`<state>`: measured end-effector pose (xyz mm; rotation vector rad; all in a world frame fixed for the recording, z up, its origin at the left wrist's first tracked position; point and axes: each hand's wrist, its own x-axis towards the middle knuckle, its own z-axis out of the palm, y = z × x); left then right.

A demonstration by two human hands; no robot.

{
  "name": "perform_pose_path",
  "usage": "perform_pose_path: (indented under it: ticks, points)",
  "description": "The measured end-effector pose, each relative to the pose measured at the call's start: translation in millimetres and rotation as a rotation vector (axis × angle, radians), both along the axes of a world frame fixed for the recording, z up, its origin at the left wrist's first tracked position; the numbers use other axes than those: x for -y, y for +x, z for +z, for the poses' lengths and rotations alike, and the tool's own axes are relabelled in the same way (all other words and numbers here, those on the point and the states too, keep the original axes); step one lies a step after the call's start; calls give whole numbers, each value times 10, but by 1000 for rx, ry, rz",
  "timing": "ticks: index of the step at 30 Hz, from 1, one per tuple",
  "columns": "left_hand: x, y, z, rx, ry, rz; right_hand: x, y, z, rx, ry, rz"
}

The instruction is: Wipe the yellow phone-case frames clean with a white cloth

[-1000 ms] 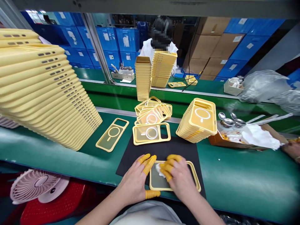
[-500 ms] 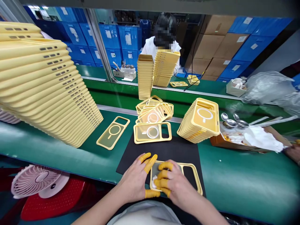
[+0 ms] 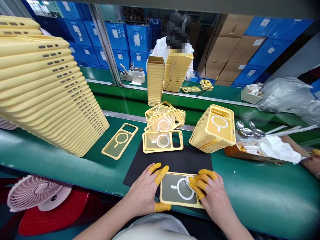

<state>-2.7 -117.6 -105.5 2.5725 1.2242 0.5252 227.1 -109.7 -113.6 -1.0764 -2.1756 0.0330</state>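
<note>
A yellow-rimmed phone case (image 3: 167, 197) with a white ring on its clear back lies on a black mat (image 3: 140, 163). My left hand (image 3: 146, 190), in yellow finger cots, grips the case's left end, fingers at the far edge and thumb at the near corner. A small white wipe (image 3: 189, 182) is pinched in my right hand (image 3: 210, 188), also in finger cots, and pressed on the case beside the ring. That hand hides the case's right end. Just behind the mat's middle lies another phone case (image 3: 148, 141), in front of a loose pile of cases (image 3: 160, 123).
A tall leaning stack of cases (image 3: 55, 100) stands at left, near a single case (image 3: 120, 141). At right are a shorter stack (image 3: 212, 130) and a box with wipes and spoons (image 3: 270, 148). A person (image 3: 160, 46) sits opposite; another hand (image 3: 311, 163) shows at far right.
My right hand has moved right across the case with the wipe, from its left end to the ring, uncovering the case's left part. My left hand has stayed in place.
</note>
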Motion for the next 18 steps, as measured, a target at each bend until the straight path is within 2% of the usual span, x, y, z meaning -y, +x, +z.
perform_pose_path:
  ticks: [2, 5, 7, 8, 11, 13, 15, 18]
  points:
    - [3, 1, 6, -3, 1, -1, -20, -31, 20, -5, -12, -5]
    - [8, 5, 7, -8, 17, 3, -22, -198, 53, 29, -87, 248]
    - [9, 9, 10, -15, 18, 9, -21, -155, 74, 108, -150, 387]
    - [9, 11, 14, -19, 13, 11, -26, -59, 82, 145, -150, 407]
    - [5, 12, 27, -33, -12, 17, -57, 314, 79, 202, -60, 293]
    - [8, 8, 28, -47, -12, 17, -54, 370, 46, 166, -1, 148]
    - [17, 6, 22, -62, 23, 18, -10, 180, -12, 64, 24, 42]
    - [30, 12, 4, -98, 136, 13, 50, -222, -96, -43, 27, 44]
